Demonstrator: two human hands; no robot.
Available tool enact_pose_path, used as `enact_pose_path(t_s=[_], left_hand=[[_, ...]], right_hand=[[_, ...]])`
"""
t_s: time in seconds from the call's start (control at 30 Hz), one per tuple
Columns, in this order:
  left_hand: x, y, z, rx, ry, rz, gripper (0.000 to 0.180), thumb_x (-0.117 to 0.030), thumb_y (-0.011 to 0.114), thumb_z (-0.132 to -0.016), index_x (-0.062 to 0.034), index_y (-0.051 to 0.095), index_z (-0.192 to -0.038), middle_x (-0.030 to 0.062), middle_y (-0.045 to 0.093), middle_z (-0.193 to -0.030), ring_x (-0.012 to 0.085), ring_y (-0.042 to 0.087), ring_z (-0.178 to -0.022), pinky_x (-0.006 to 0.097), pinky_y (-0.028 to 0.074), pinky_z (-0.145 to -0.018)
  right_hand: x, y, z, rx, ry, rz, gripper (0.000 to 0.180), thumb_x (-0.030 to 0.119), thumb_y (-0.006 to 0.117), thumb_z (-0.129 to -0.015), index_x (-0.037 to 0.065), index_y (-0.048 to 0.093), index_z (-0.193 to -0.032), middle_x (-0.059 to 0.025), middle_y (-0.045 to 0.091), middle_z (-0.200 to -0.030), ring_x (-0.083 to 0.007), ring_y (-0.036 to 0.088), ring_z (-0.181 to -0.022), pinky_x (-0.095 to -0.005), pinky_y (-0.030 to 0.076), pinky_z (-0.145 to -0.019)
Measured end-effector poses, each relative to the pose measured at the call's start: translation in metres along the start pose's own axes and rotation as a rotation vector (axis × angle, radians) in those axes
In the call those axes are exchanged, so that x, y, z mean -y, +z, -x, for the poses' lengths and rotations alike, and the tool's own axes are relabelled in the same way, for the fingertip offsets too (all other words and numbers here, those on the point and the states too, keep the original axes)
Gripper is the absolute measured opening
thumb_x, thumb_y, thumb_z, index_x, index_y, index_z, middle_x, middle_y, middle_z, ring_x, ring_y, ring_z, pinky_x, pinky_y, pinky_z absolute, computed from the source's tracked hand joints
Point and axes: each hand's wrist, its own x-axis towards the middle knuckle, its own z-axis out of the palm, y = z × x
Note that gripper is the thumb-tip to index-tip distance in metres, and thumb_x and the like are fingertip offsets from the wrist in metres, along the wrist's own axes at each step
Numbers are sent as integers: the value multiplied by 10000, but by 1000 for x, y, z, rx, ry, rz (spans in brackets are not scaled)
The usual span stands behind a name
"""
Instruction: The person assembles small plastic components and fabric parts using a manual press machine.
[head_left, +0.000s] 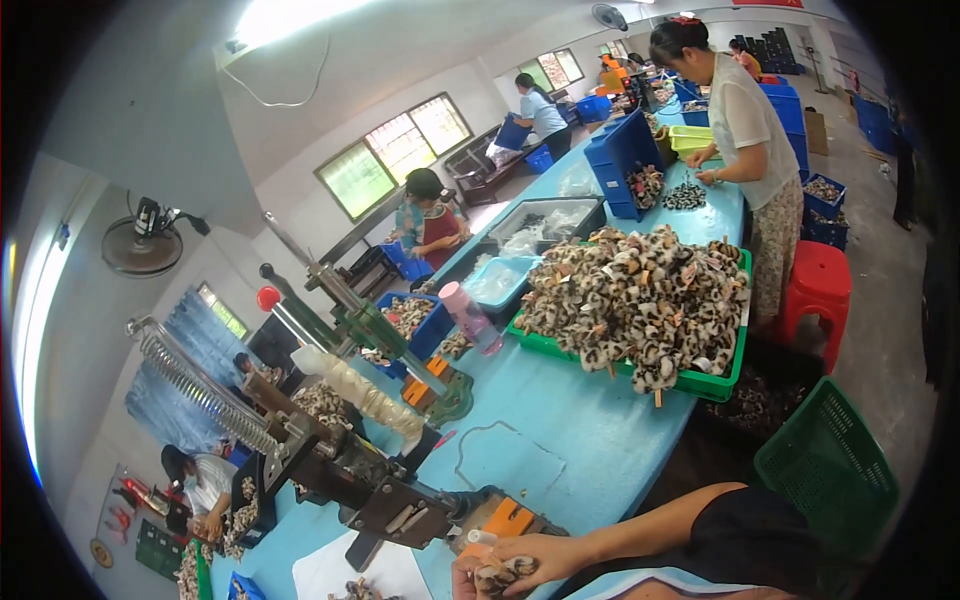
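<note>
At the lower edge, my right hand (pixel 548 556) is closed around a small spotted plush piece (pixel 503 574) in black, tan and cream fur. Only a few fingers of my left hand (pixel 463 578) show, bent against the same piece from the other side. Just beyond my hands is the base of a hand press (pixel 415 512), with an orange block (pixel 508 518) on it. A short white cylinder (pixel 482 537) stands by my fingers. More furry pieces (pixel 358 590) lie on a white sheet (pixel 325 568) to the left, near a dark phone-like slab (pixel 364 549).
A green tray (pixel 722 384) heaped with spotted plush pieces (pixel 640 300) stands on the blue table (pixel 560 420). Beside it are a pink bottle (pixel 470 318) and a second press (pixel 440 392). Across the table's right side a co-worker (pixel 745 130) stands near a red stool (pixel 818 285).
</note>
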Motion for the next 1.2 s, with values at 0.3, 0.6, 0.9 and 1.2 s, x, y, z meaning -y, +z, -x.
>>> enact_pose_path(t_s=[0.3,0.6,0.9,1.2], left_hand=[[-1,4,-2,-37,121,-387,256,1,670,-778,-31,466,-929,94,574,-981,149,560,-863,296,456,-846],[-13,27,-2,-300,-8,-210,153,-224,521,-964,-92,502,-889,32,553,-752,114,505,-676,230,445,-594],[-15,5,-12,-208,-217,-26,280,21,662,-817,12,533,-1066,83,639,-968,136,616,-855,258,479,-786],[-13,19,-25,-373,-262,157,121,-33,595,-890,-9,548,-1000,46,613,-864,100,569,-708,230,459,-629]], right_hand=[[2,2,-2,14,197,-89,394,289,711,-812,9,555,-1041,-137,542,-993,-250,544,-945,-323,426,-840],[10,7,-7,-170,305,298,331,175,662,-796,32,516,-1056,-206,591,-925,-401,579,-881,-421,475,-715],[4,-7,-47,-46,332,635,275,211,608,-803,49,510,-1003,-183,624,-923,-372,615,-850,-457,481,-690],[-2,-12,-63,0,490,685,323,288,633,-773,62,550,-988,-177,644,-843,-374,624,-813,-469,489,-678]])
